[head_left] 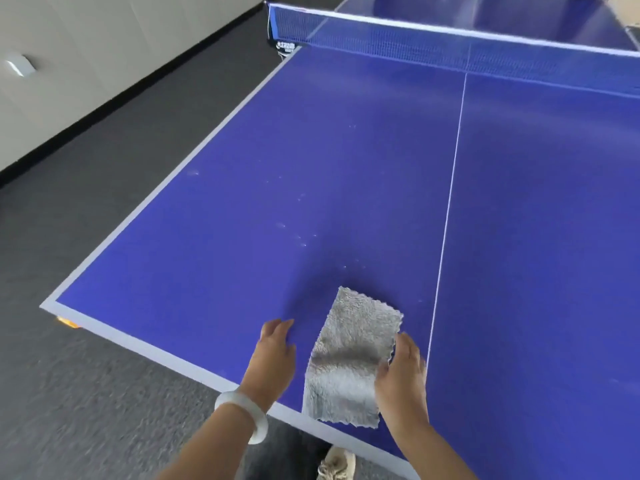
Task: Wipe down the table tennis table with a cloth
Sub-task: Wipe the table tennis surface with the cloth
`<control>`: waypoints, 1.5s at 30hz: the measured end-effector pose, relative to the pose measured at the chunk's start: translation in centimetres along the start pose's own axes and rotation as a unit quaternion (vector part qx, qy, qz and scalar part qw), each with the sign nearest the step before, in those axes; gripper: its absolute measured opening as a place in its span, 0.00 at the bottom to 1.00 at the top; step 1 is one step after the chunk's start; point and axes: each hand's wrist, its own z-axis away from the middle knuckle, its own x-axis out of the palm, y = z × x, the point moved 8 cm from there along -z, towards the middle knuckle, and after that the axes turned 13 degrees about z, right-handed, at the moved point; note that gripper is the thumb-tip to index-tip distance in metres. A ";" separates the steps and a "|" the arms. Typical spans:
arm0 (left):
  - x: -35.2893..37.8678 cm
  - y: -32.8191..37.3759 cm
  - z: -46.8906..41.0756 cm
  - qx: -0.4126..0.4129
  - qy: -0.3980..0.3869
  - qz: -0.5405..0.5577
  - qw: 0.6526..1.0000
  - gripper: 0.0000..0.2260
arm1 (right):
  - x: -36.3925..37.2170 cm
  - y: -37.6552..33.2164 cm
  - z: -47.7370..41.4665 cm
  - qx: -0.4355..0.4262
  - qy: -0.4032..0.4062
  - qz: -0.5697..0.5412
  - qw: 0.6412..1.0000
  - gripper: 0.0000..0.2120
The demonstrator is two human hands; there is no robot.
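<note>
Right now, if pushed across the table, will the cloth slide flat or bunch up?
Probably floppy: the cloth shows a soft crease across its middle. Its fluffy pile may drag on the table, so it could bunch.

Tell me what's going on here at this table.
A person is at the near end of a blue table tennis table with a grey cloth lying across its near edge. The right hand is on the cloth's right side; whether it pinches it is unclear. The left hand, fingers relaxed, is just left of the cloth, not touching it. Pale specks dot the surface ahead, towards the net.
</note>
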 end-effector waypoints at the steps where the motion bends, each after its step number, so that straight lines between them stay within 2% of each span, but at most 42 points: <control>1: -0.4 -0.4 -0.5 0.007 0.003 -0.030 1.000 0.21 | 0.1 -1.0 0.0 -0.037 0.022 0.028 0.999 0.25; 3: -1.1 -0.7 -1.4 0.033 -0.009 -0.097 0.995 0.21 | 0.2 -3.3 0.0 -0.111 0.062 0.057 0.990 0.20; 5: -1.6 -0.3 -2.6 0.072 -0.022 -0.154 0.985 0.21 | 1.3 -5.6 -0.3 -0.169 0.057 0.100 0.979 0.12; 7: -1.7 0.5 -3.9 0.116 -0.035 -0.191 0.974 0.20 | 3.8 -6.9 -0.5 -0.214 -0.014 0.170 0.962 0.09; 9: -1.8 1.3 -5.1 0.145 -0.045 -0.231 0.961 0.20 | 5.8 -7.3 -0.2 -0.255 -0.077 0.240 0.933 0.11; 10: -1.7 1.8 -5.8 0.161 -0.052 -0.251 0.953 0.21 | 6.2 -7.1 -0.2 -0.243 -0.086 0.250 0.933 0.12; 12: -1.5 2.6 -7.0 0.197 -0.063 -0.280 0.937 0.21 | 5.4 -6.3 -0.7 -0.179 -0.056 0.231 0.955 0.14; 14: -0.9 3.5 -7.4 0.252 -0.072 -0.299 0.918 0.20 | 4.3 -5.8 -1.1 -0.138 0.036 0.213 0.967 0.15; 16: 0.0 4.1 -7.6 0.312 -0.082 -0.319 0.891 0.20 | 4.4 -6.3 -1.3 -0.127 0.085 0.210 0.966 0.22; 19: 2.0 4.2 -7.5 0.375 -0.108 -0.326 0.861 0.20 | 7.1 -6.3 -1.5 -0.109 0.061 0.245 0.961 0.33; 23: 5.3 4.6 -7.2 0.400 -0.150 -0.340 0.837 0.25 | 6.9 -3.7 -1.4 -0.031 0.097 0.228 0.968 0.32; 26: 5.7 5.1 -8.5 0.390 -0.140 -0.330 0.848 0.26 | 5.3 -0.4 -2.4 0.013 0.139 0.209 0.968 0.29; 29: 5.1 4.8 -9.7 0.391 -0.118 -0.313 0.858 0.26 | 3.4 2.5 -5.1 0.051 0.143 0.198 0.968 0.27; 33: 5.3 4.4 -10.2 0.397 -0.116 -0.296 0.861 0.25 | 1.2 2.9 -8.9 0.109 0.182 0.142 0.967 0.26; 39: 5.1 4.9 -9.9 0.400 -0.117 -0.303 0.857 0.26 | 3.3 2.3 -3.8 0.077 0.214 0.156 0.961 0.27; 42: 5.2 4.8 -9.5 0.394 -0.111 -0.316 0.856 0.26 | 4.0 2.7 -2.9 0.070 0.190 0.176 0.963 0.28; 45: 6.2 6.3 -9.2 0.381 -0.077 -0.315 0.866 0.21 | 3.6 2.3 -3.3 0.074 0.181 0.187 0.963 0.28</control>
